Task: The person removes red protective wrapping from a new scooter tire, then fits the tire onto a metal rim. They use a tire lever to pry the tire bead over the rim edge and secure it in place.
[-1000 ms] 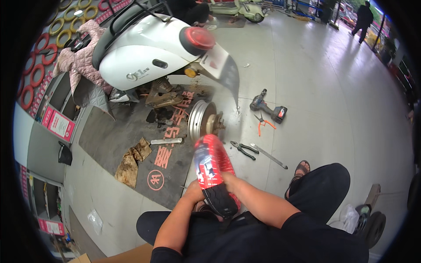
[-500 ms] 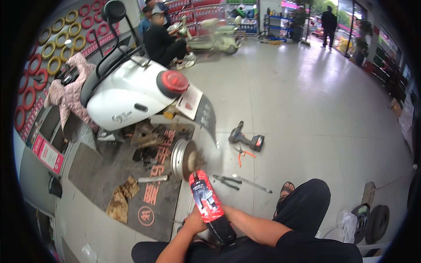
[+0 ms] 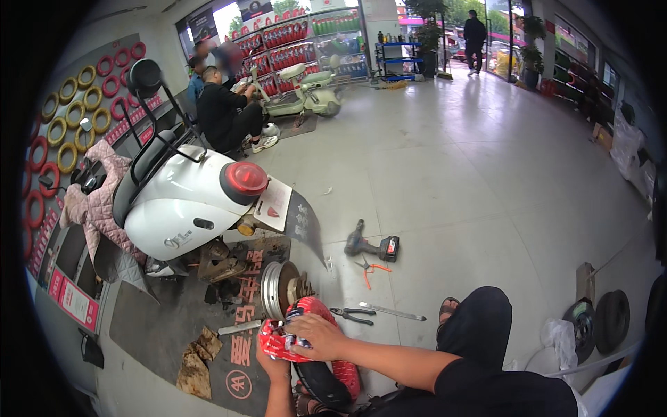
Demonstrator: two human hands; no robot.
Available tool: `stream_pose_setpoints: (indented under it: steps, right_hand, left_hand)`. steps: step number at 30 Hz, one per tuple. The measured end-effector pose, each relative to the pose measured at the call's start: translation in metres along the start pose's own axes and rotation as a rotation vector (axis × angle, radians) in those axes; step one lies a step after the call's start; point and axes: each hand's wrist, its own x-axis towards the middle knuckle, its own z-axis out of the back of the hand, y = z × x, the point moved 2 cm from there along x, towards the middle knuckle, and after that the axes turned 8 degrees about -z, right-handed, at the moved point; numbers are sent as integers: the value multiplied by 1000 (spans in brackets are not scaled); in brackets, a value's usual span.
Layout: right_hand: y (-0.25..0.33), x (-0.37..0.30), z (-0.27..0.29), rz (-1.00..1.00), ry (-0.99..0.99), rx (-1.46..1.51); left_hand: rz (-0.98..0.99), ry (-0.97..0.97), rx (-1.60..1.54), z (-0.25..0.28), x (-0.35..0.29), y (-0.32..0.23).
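Both hands are on the red-wrapped tyre (image 3: 322, 389), in front of the person's body.
The left hand (image 3: 273, 367) grasps the red wrapping (image 3: 281, 350) at its left end — its fingers are mostly hidden. The right hand (image 3: 319, 336) lies over the top, fingers bent on the wrapping; whether they grip it, I cannot tell. The tyre stands near the lower edge, its black tread showing below, just beside the metal wheel (image 3: 276, 290) of the white scooter (image 3: 163, 219). Black pliers (image 3: 354, 316) and a power drill (image 3: 372, 244) lie on the floor (image 3: 445, 229) beyond.
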Motion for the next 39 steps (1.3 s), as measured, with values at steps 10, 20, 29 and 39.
stream_pose_setpoints:
  steps: [10,20,29,39]
  right_hand:
    - [-6,11,18,88,124,200]
    - [-25,7,26,-20,16,346]
    - [-27,10,31,148,574,324]
    - [-140,-41,-70,-254,697,139]
  left_hand:
    - [461,347,-271,-17,11,-8]
    - [227,473,-394,11,-12,-23]
    - [296,500,307,22,-2,-24]
    - [564,589,-49,36,-63,-25]
